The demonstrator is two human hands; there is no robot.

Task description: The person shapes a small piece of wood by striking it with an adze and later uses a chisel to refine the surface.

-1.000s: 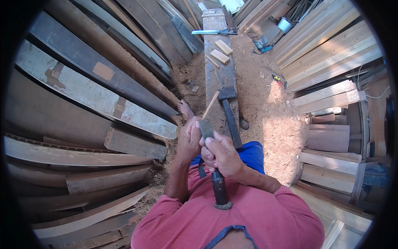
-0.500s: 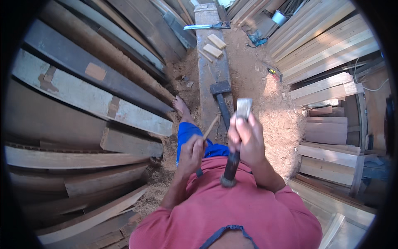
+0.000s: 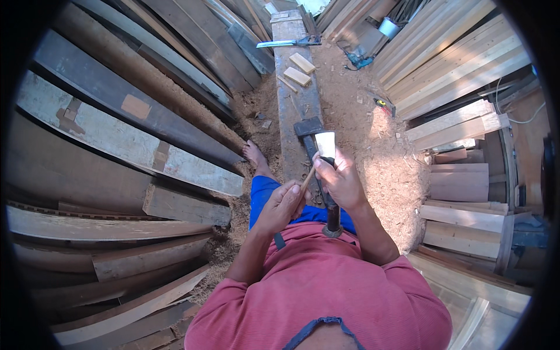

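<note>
Closed around a wide chisel [image 3: 325, 144] is my right hand [image 3: 344, 182]; the flat blade points away from me, bright with light, and the dark handle ends near my shirt. My left hand [image 3: 283, 205] grips a thin wooden stick [image 3: 307, 180], which slants up to my right thumb beside the chisel. Whether stick and blade touch, I cannot tell. Beneath the hands a dark-headed mallet [image 3: 308, 126] lies on a long narrow bench [image 3: 289, 137], its handle partly hidden by the chisel and my right hand.
Farther along the bench lie two small pale wood blocks [image 3: 297, 77], a thin strip [image 3: 287, 84] and a handsaw [image 3: 283, 43]. Stacked boards [image 3: 116, 149] line the left, and timber [image 3: 461, 61] the right. A blue power tool [image 3: 360, 60] rests on the shaving-strewn floor [image 3: 388, 175].
My right hand has shifted slightly left and turned the chisel, so its blade now looks brighter. My left hand has moved up and right, bringing the stick to the chisel.
</note>
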